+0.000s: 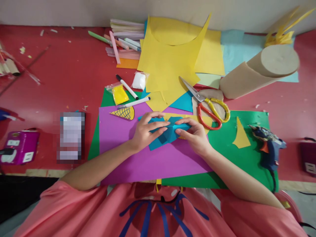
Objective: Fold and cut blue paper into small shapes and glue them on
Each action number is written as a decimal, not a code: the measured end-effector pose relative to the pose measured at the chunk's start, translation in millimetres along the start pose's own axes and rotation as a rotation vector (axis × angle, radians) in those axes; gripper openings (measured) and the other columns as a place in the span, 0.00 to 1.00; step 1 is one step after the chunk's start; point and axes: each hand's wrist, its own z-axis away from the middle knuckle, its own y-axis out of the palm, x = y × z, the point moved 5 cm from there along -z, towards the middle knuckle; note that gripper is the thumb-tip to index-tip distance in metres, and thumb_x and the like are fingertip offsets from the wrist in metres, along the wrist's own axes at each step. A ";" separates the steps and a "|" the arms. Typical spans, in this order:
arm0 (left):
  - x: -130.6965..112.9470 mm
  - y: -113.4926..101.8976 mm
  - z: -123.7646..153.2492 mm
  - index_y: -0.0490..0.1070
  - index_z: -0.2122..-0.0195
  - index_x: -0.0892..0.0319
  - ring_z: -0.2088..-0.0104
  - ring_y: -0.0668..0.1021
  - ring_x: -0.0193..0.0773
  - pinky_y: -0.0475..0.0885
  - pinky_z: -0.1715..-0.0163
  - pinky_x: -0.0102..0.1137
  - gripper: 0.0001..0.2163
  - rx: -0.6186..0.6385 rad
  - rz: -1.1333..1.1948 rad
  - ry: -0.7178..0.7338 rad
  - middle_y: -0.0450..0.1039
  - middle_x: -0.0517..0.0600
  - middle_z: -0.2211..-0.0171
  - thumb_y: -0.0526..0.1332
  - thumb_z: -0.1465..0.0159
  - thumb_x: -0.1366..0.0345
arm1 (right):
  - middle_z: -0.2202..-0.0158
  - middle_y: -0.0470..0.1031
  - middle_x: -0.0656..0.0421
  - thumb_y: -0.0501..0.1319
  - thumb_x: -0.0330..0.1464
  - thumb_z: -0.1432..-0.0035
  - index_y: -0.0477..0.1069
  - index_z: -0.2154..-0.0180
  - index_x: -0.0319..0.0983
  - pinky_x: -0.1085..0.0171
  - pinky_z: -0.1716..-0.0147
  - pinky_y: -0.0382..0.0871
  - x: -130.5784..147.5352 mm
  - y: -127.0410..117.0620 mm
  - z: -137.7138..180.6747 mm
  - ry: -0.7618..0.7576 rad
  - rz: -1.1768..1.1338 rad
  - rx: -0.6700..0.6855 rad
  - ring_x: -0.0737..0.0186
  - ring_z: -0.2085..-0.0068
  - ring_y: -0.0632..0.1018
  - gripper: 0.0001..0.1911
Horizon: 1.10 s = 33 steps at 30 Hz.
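Pinching blue paper (163, 139); bag (109, 88) holds yellow clay (120, 94), perhaps.

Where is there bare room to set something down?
Mostly bare: red tabletop, left of the yellow packet and beyond the blurred phone; also the purple sheet between left forearm and right forearm. Crowded: beyond the blue paper, with markers, scissors and yellow sheet.

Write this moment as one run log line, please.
left hand: holds folded blue paper | right hand: holds same paper | underneath: flat purple paper sheet
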 end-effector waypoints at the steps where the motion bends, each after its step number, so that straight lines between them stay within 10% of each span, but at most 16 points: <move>1: -1.7 -0.5 -0.7 0.78 0.59 0.53 0.57 0.79 0.36 0.76 0.55 0.33 0.06 -0.005 -0.009 0.022 0.77 0.50 0.58 0.62 0.35 0.63 | 0.63 0.77 0.59 0.72 0.37 0.51 0.76 0.63 0.41 0.64 0.66 0.74 -0.5 0.8 0.4 -0.008 0.015 0.003 0.66 0.66 0.77 0.13; 9: -8.7 1.9 -2.6 0.75 0.62 0.57 0.65 0.80 0.33 0.74 0.62 0.29 0.03 0.011 0.092 0.118 0.79 0.47 0.68 0.62 0.36 0.69 | 0.62 0.78 0.59 0.70 0.36 0.49 0.76 0.64 0.42 0.60 0.56 0.72 -0.3 3.9 2.5 -0.068 0.106 0.003 0.61 0.58 0.78 0.10; 33: -10.6 5.3 -1.4 0.75 0.65 0.57 0.69 0.82 0.32 0.74 0.66 0.25 0.02 0.025 0.132 0.126 0.81 0.46 0.71 0.63 0.36 0.68 | 0.69 0.72 0.63 0.71 0.36 0.51 0.70 0.68 0.41 0.67 0.69 0.71 -7.1 10.0 5.9 -0.021 -0.038 -0.077 0.69 0.70 0.73 0.13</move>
